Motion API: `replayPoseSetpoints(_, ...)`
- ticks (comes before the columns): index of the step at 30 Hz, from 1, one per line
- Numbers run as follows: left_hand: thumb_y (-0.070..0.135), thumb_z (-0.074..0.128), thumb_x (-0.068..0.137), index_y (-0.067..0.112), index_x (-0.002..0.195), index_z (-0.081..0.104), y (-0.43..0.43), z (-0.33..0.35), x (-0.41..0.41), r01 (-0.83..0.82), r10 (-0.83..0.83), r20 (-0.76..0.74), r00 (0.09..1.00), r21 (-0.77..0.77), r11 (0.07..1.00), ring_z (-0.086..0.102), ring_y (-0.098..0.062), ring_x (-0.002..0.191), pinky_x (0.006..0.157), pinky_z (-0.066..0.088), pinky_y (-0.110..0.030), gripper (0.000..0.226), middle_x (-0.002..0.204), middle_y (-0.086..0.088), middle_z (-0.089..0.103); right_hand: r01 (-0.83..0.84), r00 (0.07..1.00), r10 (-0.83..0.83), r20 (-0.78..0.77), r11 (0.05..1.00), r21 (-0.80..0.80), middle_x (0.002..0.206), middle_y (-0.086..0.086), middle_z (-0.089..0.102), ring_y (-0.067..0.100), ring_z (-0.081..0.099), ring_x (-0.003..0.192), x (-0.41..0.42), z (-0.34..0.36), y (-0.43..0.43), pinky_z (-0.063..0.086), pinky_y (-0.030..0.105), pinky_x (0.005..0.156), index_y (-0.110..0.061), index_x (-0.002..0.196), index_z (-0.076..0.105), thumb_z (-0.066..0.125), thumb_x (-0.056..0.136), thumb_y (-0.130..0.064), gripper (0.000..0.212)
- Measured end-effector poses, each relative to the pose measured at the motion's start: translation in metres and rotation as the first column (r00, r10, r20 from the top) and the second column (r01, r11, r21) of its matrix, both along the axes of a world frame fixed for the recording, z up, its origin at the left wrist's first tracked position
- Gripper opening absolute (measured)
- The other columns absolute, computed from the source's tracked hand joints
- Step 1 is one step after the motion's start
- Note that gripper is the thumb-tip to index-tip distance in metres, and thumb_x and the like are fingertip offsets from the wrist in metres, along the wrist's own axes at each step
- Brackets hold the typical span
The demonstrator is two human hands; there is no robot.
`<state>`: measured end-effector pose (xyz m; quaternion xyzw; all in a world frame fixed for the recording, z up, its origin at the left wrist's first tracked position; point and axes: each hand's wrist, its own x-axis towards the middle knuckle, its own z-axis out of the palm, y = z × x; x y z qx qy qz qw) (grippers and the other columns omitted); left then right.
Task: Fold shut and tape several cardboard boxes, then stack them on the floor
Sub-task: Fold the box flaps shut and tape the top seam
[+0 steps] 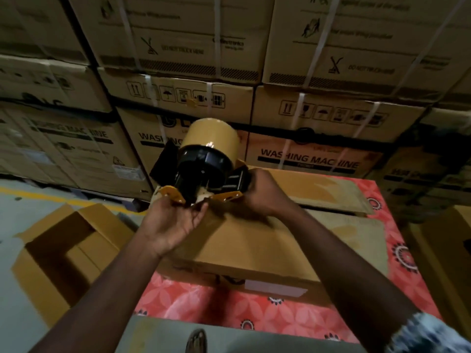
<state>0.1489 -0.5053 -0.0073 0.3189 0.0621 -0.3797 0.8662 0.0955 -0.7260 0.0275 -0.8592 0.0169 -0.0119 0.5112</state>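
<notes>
I held the tape dispenser [204,164] over the far edge of the closed cardboard box [244,240], right hand [257,194] gripping its rear, left hand [173,225] touching its front with relaxed fingers, the box lying crosswise beneath.

Left hand [173,222] palm-up, right hand [260,194] gripping tape dispenser [204,169]
</notes>
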Motion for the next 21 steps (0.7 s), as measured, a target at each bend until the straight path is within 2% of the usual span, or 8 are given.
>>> replayPoseSetpoints(3, 0.007, 0.102, 0.027, 0.002, 0.099, 0.074, 0.027, -0.01, 0.02, -0.024, 0.024, -0.003, 1.0, -0.02, 0.999, 0.076, -0.026, 0.084, 0.062, 0.062, -0.031, 0.078, 0.102, -0.015, 0.075, -0.071, 0.997, 0.069, -0.04, 0.996, -0.051, 0.085, -0.007, 0.076, 0.005, 0.071, 0.079, 0.024, -0.003, 0.013, 0.06, 0.038, 0.074, -0.021, 0.097, 0.076, 0.082, 0.077, -0.038, 0.027)
replayPoseSetpoints(6, 0.005, 0.103, 0.016, -0.002, 0.105, 0.064, 0.05, -0.022, 0.044, -0.024, 0.026, -0.04, 0.999, 0.044, 0.999, 0.075, -0.022, 0.074, 0.059, 0.061, -0.026, 0.097, 0.095, -0.017, 0.072, -0.098, 0.994, 0.092, -0.061, 0.991, -0.091, 0.07, 0.005, 0.073, 0.016, 0.067, 0.056, 0.041, 0.001, 0.025, 0.056, 0.034, 0.053, -0.014, 0.09, 0.073, 0.081, 0.083, -0.032, 0.02)
replayPoseSetpoints(10, 0.018, 0.1, 0.041, 0.005, 0.11, 0.071, 0.065, -0.028, 0.067, -0.035, 0.037, -0.039, 0.999, 0.06, 0.998, 0.073, -0.021, 0.09, 0.071, 0.063, -0.032, 0.076, 0.109, -0.01, 0.072, -0.13, 0.983, 0.118, -0.14, 0.988, -0.082, 0.057, 0.0, 0.066, 0.011, 0.06, 0.047, 0.06, -0.002, 0.031, 0.047, 0.026, 0.046, -0.012, 0.089, 0.07, 0.081, 0.086, -0.031, 0.022)
replayPoseSetpoints(12, 0.024, 0.076, 0.081, 0.003, 0.112, 0.07, 0.064, -0.028, 0.077, -0.041, 0.051, -0.039, 0.998, 0.22, 0.975, 0.076, -0.021, 0.083, 0.064, 0.063, -0.031, 0.038, 0.1, -0.012, 0.076, -0.14, 0.984, 0.122, -0.128, 0.98, -0.142, 0.059, -0.008, 0.067, 0.004, 0.06, 0.051, 0.069, -0.008, 0.034, 0.047, 0.023, 0.051, -0.018, 0.084, 0.071, 0.082, 0.084, -0.035, 0.02)
replayPoseSetpoints(14, 0.028, 0.044, 0.104, 0.003, 0.108, 0.067, 0.064, -0.033, 0.087, -0.046, 0.077, -0.079, 0.994, 0.336, 0.941, 0.076, -0.021, 0.072, 0.059, 0.062, -0.029, 0.034, 0.089, -0.014, 0.076, -0.149, 0.985, 0.129, -0.111, 0.969, -0.196, 0.07, -0.01, 0.071, 0.001, 0.065, 0.065, 0.076, -0.015, 0.035, 0.053, 0.027, 0.062, -0.022, 0.083, 0.072, 0.083, 0.08, -0.04, 0.021)
replayPoseSetpoints(16, 0.035, 0.042, 0.107, 0.004, 0.114, 0.065, 0.067, -0.039, 0.095, -0.036, 0.078, -0.084, 0.993, 0.414, 0.91, 0.075, -0.021, 0.077, 0.064, 0.063, -0.03, 0.039, 0.098, -0.013, 0.074, -0.15, 0.985, 0.124, -0.119, 0.959, -0.239, 0.083, -0.005, 0.075, 0.007, 0.07, 0.079, 0.082, -0.021, 0.036, 0.059, 0.041, 0.076, -0.02, 0.09, 0.074, 0.083, 0.077, -0.044, 0.029)
replayPoseSetpoints(18, 0.032, 0.048, 0.106, 0.006, 0.122, 0.063, 0.067, -0.045, 0.1, -0.022, 0.056, -0.058, 0.997, 0.474, 0.88, 0.072, -0.02, 0.082, 0.067, 0.062, -0.03, 0.035, 0.103, -0.012, 0.071, -0.156, 0.985, 0.128, -0.119, 0.953, -0.258, 0.086, -0.003, 0.075, 0.011, 0.07, 0.083, 0.087, -0.026, 0.035, 0.059, 0.044, 0.08, -0.019, 0.093, 0.074, 0.083, 0.077, -0.043, 0.031)
replayPoseSetpoints(21, 0.011, 0.043, 0.107, 0.008, 0.109, 0.062, 0.063, -0.047, 0.105, -0.056, 0.035, 0.049, 0.998, 0.556, 0.829, 0.072, -0.015, 0.061, 0.048, 0.058, -0.025, 0.02, 0.074, -0.006, 0.073, -0.144, 0.985, 0.105, -0.136, 0.938, -0.315, 0.083, -0.004, 0.074, 0.012, 0.07, 0.08, 0.092, -0.03, 0.035, 0.059, 0.044, 0.076, -0.019, 0.09, 0.074, 0.083, 0.074, -0.049, 0.035)
